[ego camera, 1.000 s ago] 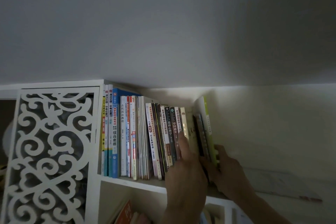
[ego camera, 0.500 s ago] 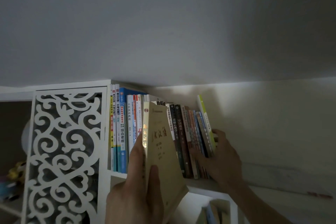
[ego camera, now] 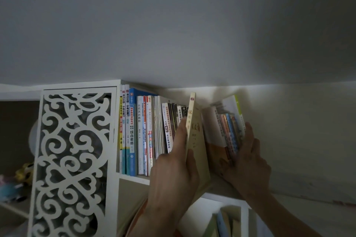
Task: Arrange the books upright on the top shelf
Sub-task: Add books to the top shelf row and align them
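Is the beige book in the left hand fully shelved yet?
No. The beige book stands near upright in the gap, its lower end overhanging the top shelf edge, gripped by the left hand.

Home room, dim. White bookcase (ego camera: 133, 178) against plain wall (ego camera: 173, 25); carved scrollwork panel (ego camera: 73, 150) at left; textbooks (ego camera: 142, 134) upright; toys (ego camera: 17, 181) far left.

Gap open between upright row (ego camera: 154, 132) and leaning books (ego camera: 229, 131).
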Motion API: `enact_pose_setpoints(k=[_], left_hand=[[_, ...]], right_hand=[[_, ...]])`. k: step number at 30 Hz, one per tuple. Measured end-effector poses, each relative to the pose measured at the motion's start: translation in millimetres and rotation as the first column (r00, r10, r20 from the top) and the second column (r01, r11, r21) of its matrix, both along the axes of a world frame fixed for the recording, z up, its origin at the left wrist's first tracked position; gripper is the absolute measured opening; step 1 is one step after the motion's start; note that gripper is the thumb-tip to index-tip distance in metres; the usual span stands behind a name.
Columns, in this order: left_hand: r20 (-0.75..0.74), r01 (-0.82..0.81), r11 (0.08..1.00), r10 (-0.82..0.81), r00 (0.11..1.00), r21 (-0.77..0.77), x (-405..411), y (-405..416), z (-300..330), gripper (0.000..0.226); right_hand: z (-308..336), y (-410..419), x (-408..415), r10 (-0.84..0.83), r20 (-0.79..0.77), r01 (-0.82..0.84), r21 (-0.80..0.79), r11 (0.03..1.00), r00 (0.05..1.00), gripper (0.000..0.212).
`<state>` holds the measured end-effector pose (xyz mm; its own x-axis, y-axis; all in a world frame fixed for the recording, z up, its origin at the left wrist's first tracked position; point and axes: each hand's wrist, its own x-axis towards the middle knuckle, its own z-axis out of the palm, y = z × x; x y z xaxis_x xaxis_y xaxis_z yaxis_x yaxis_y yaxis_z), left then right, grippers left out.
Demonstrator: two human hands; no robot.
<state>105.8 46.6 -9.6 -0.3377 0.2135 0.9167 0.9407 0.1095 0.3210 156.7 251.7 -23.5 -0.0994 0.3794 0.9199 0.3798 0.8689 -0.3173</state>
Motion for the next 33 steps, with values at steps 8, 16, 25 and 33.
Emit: enact_pose_setpoints(k=[8, 16, 25, 33], left_hand=[[0.099, -0.093, 0.990, 0.104, 0.990, -0.110, -25.4, 76.3, 26.6, 0.060], [-0.170, -0.322, 0.947, 0.319, 0.932, 0.012, -62.3, 109.2, -22.5, 0.070], [-0.294, -0.362, 0.929, 0.325, 0.899, -0.079, -95.5, 119.8, -14.7, 0.073], [-0.257, -0.330, 0.936, 0.292, 0.921, -0.121, -89.5, 109.4, -14.8, 0.083]], right_hand=[[12.1, -13.6, -3.2, 0.032, -0.056, -0.046, -0.256, 0.966, 0.998, 0.115], [6.6, -18.8, -5.6, 0.164, 0.146, -0.143, -0.147, 0.979, 0.975, 0.097], [2.2, -18.9, -28.7, -0.021, 0.164, 0.024, -0.019, 1.000, 0.986, 0.076], [-2.0, -13.1, -0.1, 0.257, 0.219, -0.233, -0.129, 0.964, 0.941, 0.063]])
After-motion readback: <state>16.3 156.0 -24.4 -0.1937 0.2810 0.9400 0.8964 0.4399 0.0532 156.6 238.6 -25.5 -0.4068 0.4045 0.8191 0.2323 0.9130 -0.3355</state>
